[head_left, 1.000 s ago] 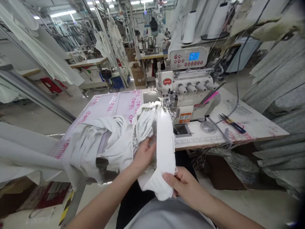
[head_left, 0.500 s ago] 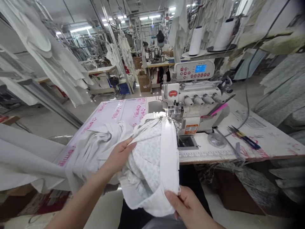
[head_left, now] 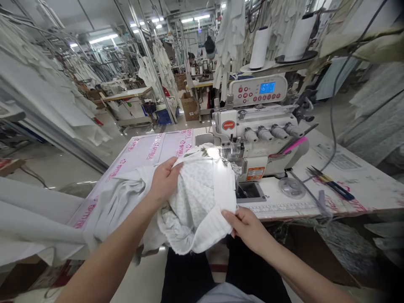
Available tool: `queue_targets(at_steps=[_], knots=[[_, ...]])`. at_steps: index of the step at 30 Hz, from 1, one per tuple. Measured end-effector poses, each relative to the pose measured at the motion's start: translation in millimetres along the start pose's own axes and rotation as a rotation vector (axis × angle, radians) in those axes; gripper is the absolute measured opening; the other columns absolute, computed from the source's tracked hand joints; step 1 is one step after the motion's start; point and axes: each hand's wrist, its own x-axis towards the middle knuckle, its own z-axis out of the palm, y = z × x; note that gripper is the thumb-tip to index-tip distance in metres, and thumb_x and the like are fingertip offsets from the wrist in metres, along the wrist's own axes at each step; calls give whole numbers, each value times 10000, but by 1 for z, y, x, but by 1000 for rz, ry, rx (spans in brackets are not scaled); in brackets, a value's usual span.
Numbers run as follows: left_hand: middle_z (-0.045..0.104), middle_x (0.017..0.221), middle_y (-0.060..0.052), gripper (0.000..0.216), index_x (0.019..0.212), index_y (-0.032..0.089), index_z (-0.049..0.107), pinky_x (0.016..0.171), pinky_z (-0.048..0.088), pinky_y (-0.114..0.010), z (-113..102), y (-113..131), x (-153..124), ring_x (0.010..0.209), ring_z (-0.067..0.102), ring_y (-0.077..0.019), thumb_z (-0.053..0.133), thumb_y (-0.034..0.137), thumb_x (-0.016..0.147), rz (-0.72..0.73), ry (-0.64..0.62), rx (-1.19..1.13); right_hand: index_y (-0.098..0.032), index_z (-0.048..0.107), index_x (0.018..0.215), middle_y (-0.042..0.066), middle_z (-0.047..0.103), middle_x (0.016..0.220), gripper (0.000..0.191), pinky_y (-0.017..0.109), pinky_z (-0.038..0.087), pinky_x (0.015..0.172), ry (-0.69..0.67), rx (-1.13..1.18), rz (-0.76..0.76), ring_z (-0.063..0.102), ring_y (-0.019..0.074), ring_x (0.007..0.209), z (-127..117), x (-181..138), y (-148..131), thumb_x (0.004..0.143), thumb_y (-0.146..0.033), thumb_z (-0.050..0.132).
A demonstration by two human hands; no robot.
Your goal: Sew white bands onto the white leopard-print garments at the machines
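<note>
A white garment with a pale print point(head_left: 197, 189) runs from an overlock sewing machine point(head_left: 252, 130) toward my lap, its far edge at the lit needle area. My left hand point(head_left: 166, 179) is closed on the cloth at its left side, fingers pinching a fold. Lower on the right, my right hand point(head_left: 246, 225) grips the plain white band along the garment's edge between thumb and fingers. More of the white cloth point(head_left: 126, 189) lies bunched on the table left of my left hand.
Scissors-like snips point(head_left: 331, 183) and a clear round bobbin-like disc point(head_left: 292, 187) lie right of the machine. White thread cones point(head_left: 260, 48) stand behind it. A metal pole point(head_left: 59, 122) slants at the left, near hanging garments point(head_left: 59, 88). A printed plastic sheet point(head_left: 154, 147) covers the table's left part.
My right hand has moved up toward the machine with the band. My left hand has also shifted up and slightly left. The garment has advanced and its lower edge sits higher.
</note>
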Motion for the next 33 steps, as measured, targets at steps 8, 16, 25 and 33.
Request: queue_targets(at_steps=[8,16,25,33], knots=[[502,737,-20,170,818,151,520,653,351,-254,12,10,44,717,462,-154,402,272,798,256,202,190,-144,441,554,-39,426,436,430,192,277,417,41,19,2,376,64,403,-20,49,-10,759,-517,494],[479,597,6,361,667,154,496,501,312,-214,22,23,-73,528,422,-114,319,408,852,37,-737,102,-155,443,598,-47,437,432,390,186,278,395,89,64,54,382,67,387,-26,61,-23,705,-515,547],[563,881,-21,242,934,170,551,722,406,-215,-1,36,-161,776,493,-140,382,312,834,160,-1335,-213,-112,498,566,-5,447,461,456,175,271,386,-319,92,226,386,64,403,38,-66,-5,795,-502,441],[556,1054,-103,378,1040,127,541,888,376,-349,57,-10,-107,1035,487,-235,493,345,735,-162,-562,-722,-117,452,560,-10,409,472,461,176,270,415,-186,-28,101,366,64,432,44,-81,12,844,-474,377]])
